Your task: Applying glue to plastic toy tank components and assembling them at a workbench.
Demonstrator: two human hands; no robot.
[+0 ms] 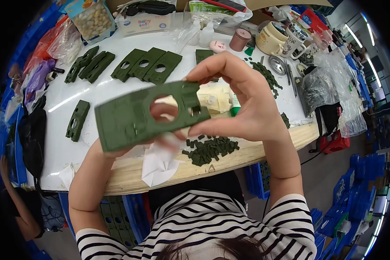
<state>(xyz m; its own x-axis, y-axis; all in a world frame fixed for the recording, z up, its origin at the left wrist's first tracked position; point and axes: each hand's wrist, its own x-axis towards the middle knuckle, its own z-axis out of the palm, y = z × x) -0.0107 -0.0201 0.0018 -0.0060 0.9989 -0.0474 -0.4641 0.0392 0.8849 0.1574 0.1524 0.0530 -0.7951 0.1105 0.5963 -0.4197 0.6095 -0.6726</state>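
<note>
A dark green plastic model vehicle hull (130, 115) with a round hole is raised above the table, tilted, close to my view. My right hand (242, 99) pinches its right end, with the thumb below and the fingers above. My left hand (164, 116) is mostly hidden behind the hull; some skin shows through the hole, and blurred fingers show below its lower edge. A white cloth or tissue (158, 170) hangs beneath, at the table edge. Beside it lies a heap of small dark green plastic pieces (212, 149). A cream-coloured block (216, 97) stands partly covered behind my right hand.
More green hulls (161, 67) lie in a row at the back, and a single hull (78, 120) is at left. Further back right are a pink tin (240, 40), mugs (271, 38) and a second heap of green pieces (266, 77). Blue crates (136, 216) stand below the table.
</note>
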